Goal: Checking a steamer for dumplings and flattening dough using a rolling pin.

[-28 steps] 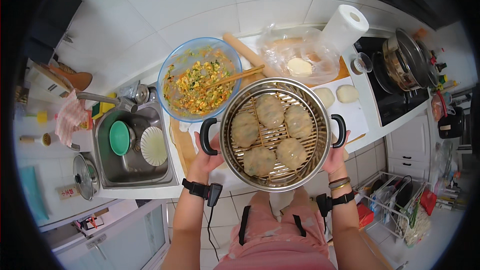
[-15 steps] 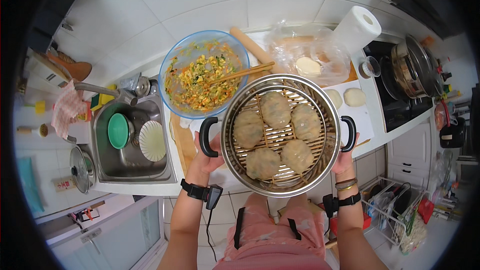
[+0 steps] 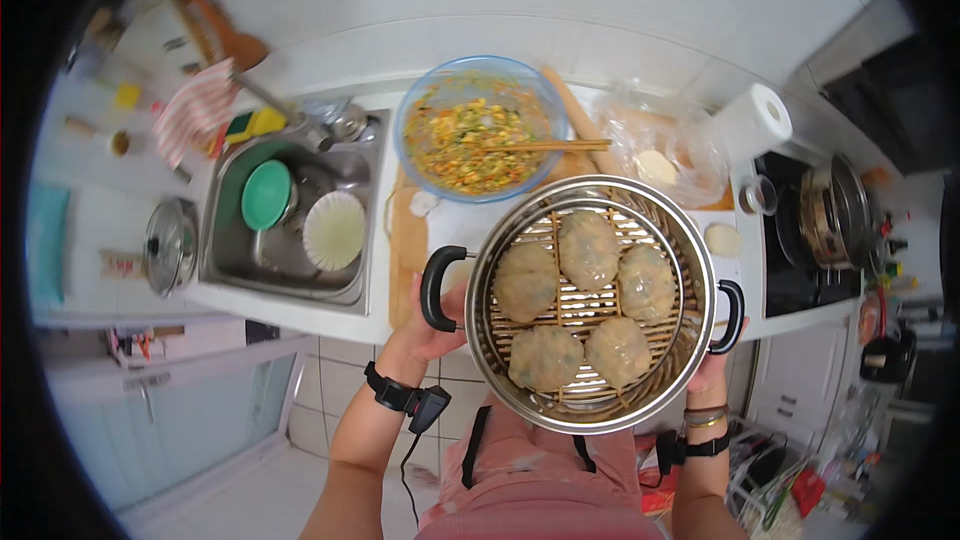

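I hold a round steel steamer pot by its two black side handles, level in front of my waist. My left hand is closed at the left handle, with its fingers partly behind it. My right hand grips below the right handle, mostly hidden by it and the pot's rim. Inside, a slatted wooden steaming rack carries several flat filled buns with thin, translucent wrappers and dark green bits showing through.
Behind the pot are a glass bowl of chopped filling, chopsticks, a rolling pin, bagged dough and a paper towel roll. At left, a sink holds a green bowl. At right, a pot stands on the stove.
The view has shifted, so the counter things sit farther right in it. Relative to them, the steamer pot has come nearer to me and somewhat left. Both hands keep their hold.
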Demonstrator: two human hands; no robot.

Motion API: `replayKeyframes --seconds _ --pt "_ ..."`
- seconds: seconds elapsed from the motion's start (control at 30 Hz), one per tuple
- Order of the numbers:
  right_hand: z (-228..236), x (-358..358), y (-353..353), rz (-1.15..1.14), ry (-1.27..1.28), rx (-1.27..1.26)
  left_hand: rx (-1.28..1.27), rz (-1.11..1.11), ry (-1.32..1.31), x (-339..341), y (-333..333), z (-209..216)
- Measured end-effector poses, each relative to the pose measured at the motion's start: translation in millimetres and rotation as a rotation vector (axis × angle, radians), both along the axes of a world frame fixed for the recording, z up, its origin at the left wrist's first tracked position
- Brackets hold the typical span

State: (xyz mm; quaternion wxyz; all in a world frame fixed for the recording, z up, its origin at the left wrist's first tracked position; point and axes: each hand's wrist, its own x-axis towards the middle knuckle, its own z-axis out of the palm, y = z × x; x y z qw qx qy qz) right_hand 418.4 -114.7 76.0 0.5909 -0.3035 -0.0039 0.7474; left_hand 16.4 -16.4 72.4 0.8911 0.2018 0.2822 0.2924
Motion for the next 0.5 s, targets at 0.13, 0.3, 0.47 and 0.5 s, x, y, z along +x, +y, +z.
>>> replayKeyframes --seconds 0.13,0.3,0.47,0.5 --pt "7 -7 4 0.068 -0.204 -0.006 0.099 0.131 0.02 -14 -40 25" --pt "24 -35 14 0.174 -0.324 0.108 0.062 0.296 -0.048 -44 -91 30" --pt "49 -41 13 0.256 -0.315 0.204 0.128 0.388 0.012 -49 -141 67" --pt "48 -43 7 0.276 -0.299 0.217 0.157 0.38 0.004 -49 -151 67"
